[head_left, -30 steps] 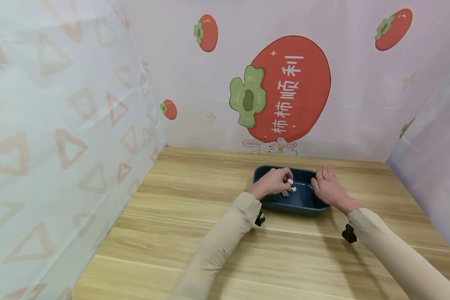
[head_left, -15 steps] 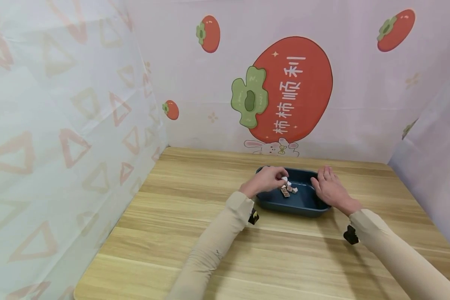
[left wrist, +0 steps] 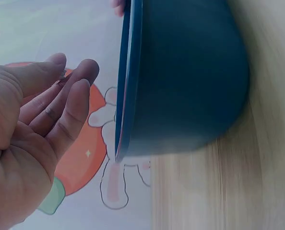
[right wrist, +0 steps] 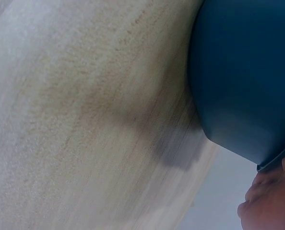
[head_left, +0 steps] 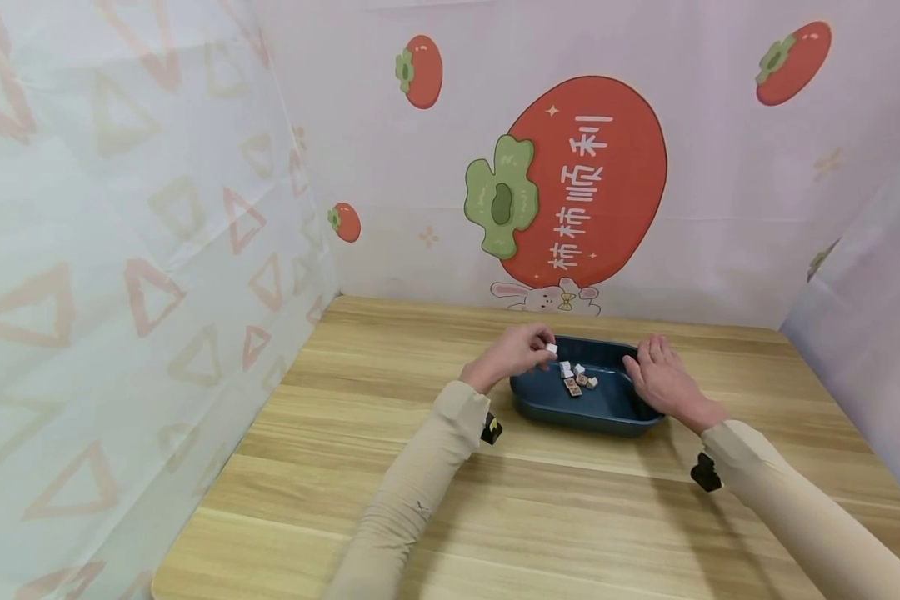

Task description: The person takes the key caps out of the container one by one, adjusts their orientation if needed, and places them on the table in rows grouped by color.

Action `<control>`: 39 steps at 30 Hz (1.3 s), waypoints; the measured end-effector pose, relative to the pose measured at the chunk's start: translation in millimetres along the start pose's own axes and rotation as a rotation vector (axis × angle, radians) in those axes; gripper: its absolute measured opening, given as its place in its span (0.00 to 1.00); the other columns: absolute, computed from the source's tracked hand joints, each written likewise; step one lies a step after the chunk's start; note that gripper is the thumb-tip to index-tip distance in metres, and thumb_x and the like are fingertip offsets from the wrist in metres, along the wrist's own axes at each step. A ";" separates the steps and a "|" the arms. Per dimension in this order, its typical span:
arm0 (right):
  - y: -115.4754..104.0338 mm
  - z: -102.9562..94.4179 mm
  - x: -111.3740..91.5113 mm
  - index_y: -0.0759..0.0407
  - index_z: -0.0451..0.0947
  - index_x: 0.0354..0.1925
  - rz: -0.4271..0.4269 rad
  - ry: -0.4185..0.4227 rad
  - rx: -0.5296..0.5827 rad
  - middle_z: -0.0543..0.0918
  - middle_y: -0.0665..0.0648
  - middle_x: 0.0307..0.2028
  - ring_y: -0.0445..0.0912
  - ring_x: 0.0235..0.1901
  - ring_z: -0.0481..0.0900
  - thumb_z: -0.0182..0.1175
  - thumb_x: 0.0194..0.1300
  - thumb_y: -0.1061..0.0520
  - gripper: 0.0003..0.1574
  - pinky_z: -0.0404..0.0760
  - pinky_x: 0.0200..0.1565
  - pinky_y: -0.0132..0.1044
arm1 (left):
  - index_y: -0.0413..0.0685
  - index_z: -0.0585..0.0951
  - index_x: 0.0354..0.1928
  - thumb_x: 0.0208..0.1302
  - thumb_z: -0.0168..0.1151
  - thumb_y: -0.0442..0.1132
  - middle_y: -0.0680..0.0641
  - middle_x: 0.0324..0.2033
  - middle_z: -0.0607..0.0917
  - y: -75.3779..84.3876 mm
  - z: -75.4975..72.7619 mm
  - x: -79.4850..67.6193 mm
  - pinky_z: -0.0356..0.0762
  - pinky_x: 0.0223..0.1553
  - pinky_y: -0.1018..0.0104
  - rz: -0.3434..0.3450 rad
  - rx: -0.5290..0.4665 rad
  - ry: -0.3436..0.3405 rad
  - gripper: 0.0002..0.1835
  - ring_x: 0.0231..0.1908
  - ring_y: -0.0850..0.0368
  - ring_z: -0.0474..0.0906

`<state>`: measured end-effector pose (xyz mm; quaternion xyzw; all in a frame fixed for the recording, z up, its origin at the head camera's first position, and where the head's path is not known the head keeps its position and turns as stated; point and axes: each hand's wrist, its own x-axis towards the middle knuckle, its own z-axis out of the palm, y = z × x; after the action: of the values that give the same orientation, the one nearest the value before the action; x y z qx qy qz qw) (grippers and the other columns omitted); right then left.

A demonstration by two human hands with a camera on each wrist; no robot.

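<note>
A dark blue rectangular tray (head_left: 585, 419) stands toward the back of the table. Inside it, left of centre, lies a loose cluster of small blocks, some showing white faces and some brown marked ones, such as a brown-faced block (head_left: 573, 387). My left hand (head_left: 508, 357) pinches a small white block (head_left: 551, 348) between thumb and fingers over the tray's left end. In the left wrist view that hand (left wrist: 41, 115) is beside the tray's rim, the block mostly hidden by the fingertips. My right hand (head_left: 663, 379) rests with extended fingers on the tray's right rim.
The wooden tabletop (head_left: 555, 517) spreads around the tray and toward me. A printed cloth with persimmons (head_left: 588, 183) hangs behind the table's back edge. More patterned cloth (head_left: 157, 275) borders the left side, and another sheet (head_left: 870, 317) the right.
My left hand has lifted away from the cluster, moving left to the tray's left end with a white block in its fingers. More blocks now show. My right hand has stayed on the rim.
</note>
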<state>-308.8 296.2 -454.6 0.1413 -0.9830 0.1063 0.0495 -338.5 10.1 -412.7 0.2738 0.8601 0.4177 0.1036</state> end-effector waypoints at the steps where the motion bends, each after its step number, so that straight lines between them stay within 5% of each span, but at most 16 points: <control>1: 0.3 0.5 0.0 0.84 0.48 0.62 -0.001 0.003 0.000 0.46 0.84 0.63 0.74 0.64 0.43 0.29 0.74 0.44 0.42 0.47 0.62 0.64 | 0.51 0.74 0.44 0.63 0.59 0.43 0.50 0.30 0.83 -1.2 -2.1 -0.9 0.80 0.33 0.56 -0.009 0.002 0.000 0.10 0.32 0.52 0.83; 15: 1.1 -0.6 1.2 0.83 0.48 0.62 0.005 -0.028 0.006 0.46 0.83 0.64 0.73 0.64 0.43 0.30 0.73 0.49 0.38 0.46 0.62 0.64 | 0.48 0.74 0.43 0.64 0.58 0.43 0.41 0.37 0.84 -33.0 -31.3 -17.8 0.77 0.25 0.67 -0.043 0.049 0.038 0.09 0.35 0.47 0.83; 31: -0.6 1.1 1.8 0.83 0.46 0.63 0.035 -0.018 0.021 0.43 0.84 0.64 0.73 0.65 0.39 0.31 0.73 0.51 0.37 0.44 0.62 0.64 | 0.46 0.75 0.38 0.63 0.59 0.40 0.45 0.31 0.84 -65.1 -52.1 -41.6 0.76 0.27 0.68 -0.101 0.142 0.078 0.06 0.27 0.57 0.80; 39: -0.5 2.9 0.7 0.83 0.45 0.64 0.034 -0.014 0.034 0.41 0.83 0.64 0.73 0.65 0.39 0.31 0.72 0.52 0.37 0.43 0.62 0.64 | 0.44 0.74 0.41 0.64 0.57 0.37 0.40 0.36 0.82 -79.0 -57.4 -55.5 0.77 0.32 0.65 -0.162 0.086 0.036 0.06 0.33 0.48 0.82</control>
<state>-309.5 294.9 -457.2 0.1261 -0.9837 0.1226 0.0383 -346.3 -98.4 -440.6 0.2001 0.8983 0.3754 0.1099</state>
